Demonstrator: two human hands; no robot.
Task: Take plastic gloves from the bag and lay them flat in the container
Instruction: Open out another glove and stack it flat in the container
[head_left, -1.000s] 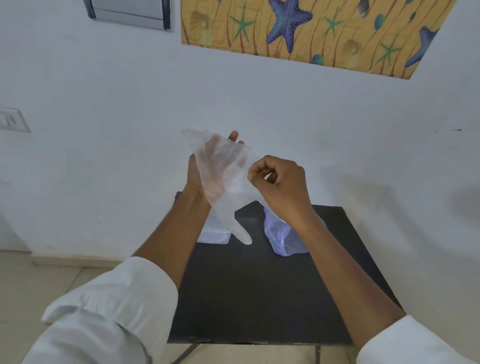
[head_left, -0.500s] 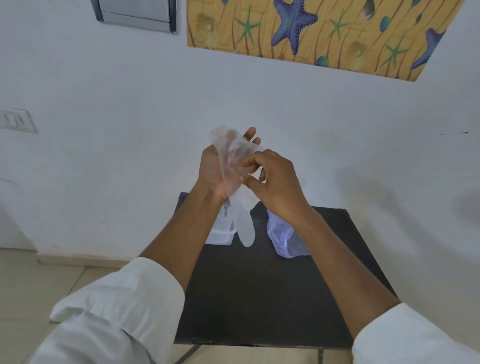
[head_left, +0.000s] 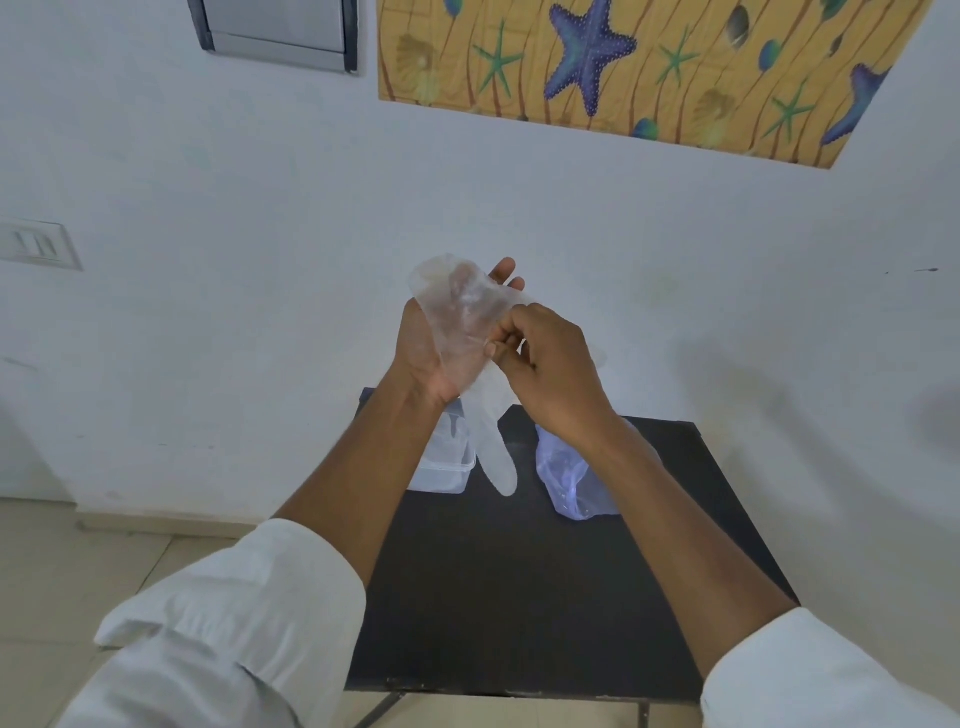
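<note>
Both hands are raised above the far part of the black table (head_left: 519, 597), working one clear plastic glove (head_left: 467, 322). The left hand (head_left: 431, 343) is open, palm toward the camera, its fingers (head_left: 501, 270) pointing up, and the glove lies draped against that palm with its upper edge standing above the hand at the left. The right hand (head_left: 550, 364) is just right of it, touching, its thumb and fingers curled and pinched on the glove's right edge near the middle. A long finger of the glove hangs down below both hands, in front of the gap between the container (head_left: 447, 467) and the bag (head_left: 571, 478); whether its tip reaches the table cannot be told. The container, clear and box-shaped, sits on the far left of the table, partly hidden by the left wrist. The bag, a crumpled bluish plastic one, sits to its right, partly behind the right forearm. White sleeves (head_left: 234, 623) cover both arms near the camera. Beyond the table is a white wall (head_left: 208, 260) with a starfish picture (head_left: 623, 67) at upper right.
</note>
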